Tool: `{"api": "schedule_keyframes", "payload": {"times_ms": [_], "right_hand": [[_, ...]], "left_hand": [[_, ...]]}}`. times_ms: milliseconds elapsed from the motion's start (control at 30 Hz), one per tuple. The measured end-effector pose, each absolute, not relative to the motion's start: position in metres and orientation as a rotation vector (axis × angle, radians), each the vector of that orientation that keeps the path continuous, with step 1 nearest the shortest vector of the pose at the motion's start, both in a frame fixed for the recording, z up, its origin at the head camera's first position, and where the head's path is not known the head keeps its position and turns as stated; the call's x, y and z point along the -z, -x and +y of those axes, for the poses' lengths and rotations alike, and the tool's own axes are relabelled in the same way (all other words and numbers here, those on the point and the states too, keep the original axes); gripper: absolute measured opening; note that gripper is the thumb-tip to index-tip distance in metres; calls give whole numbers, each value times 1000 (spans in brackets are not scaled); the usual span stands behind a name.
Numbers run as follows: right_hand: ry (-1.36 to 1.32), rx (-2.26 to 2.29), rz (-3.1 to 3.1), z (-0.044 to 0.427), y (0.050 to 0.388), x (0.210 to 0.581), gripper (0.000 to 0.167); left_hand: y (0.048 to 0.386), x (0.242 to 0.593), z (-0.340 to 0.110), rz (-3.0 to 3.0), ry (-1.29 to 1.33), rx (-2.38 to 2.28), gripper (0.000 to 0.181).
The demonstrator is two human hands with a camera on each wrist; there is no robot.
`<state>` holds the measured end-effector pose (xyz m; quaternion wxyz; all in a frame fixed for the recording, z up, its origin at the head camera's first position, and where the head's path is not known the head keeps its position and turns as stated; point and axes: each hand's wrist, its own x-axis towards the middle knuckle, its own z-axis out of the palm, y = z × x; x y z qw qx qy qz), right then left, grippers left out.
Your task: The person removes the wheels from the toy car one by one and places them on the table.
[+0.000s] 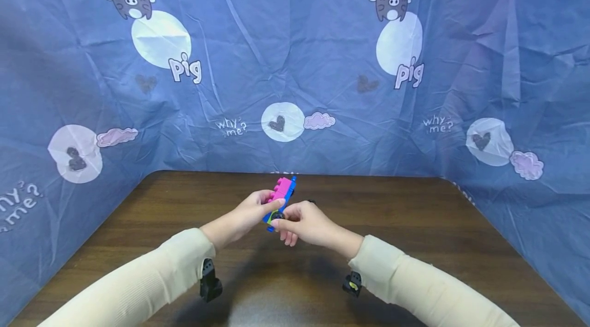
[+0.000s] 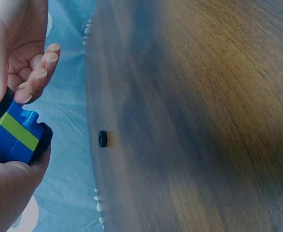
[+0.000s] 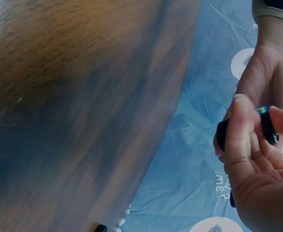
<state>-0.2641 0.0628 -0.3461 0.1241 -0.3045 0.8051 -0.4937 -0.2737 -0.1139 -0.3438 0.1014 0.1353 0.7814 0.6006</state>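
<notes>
A toy vehicle of pink blocks (image 1: 282, 189) on a blue base (image 2: 8, 145) with a lime stripe (image 2: 19, 131) is held up over the table, tilted. The left hand (image 1: 249, 214) grips it around its body. At its near end, the right hand (image 1: 311, 223) pinches a black wheel (image 2: 2, 104) between thumb and fingers at the base's side. Another black wheel (image 2: 44, 140) shows on the opposite side in the left wrist view. Whether the pinched wheel is fixed to the base, I cannot tell.
A loose black wheel (image 2: 102, 138) stands on the brown wooden table (image 1: 184, 204), near its far edge, partly hidden behind the right hand in the head view. A blue printed cloth (image 1: 286, 50) hangs behind and at both sides of the table.
</notes>
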Motion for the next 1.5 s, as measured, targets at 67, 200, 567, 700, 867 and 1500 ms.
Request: {"api": "schedule_keyframes", "payload": {"times_ms": [67,200,567,700,867,1500], "right_hand": [[908,1465,2358,63,264,347,28],[935,1519,2346,64,263,349,27],[993,1509,2501,60,262,356,25],[1009,1466,2543,59,264,356,24],[880,1546,2419,62,267,356,21],[569,2049,1963,65,264,357,32]], "left_hand": [[275,344,-113,2314,-405,-1774,36],[277,345,-112,2317,-397,-1770,37],[281,347,-111,2326,-374,-1761,35],[284,348,-113,2353,-354,-1739,39],[285,348,-115,2368,-385,-1692,41],[289,355,-116,2348,-311,-1742,40]]}}
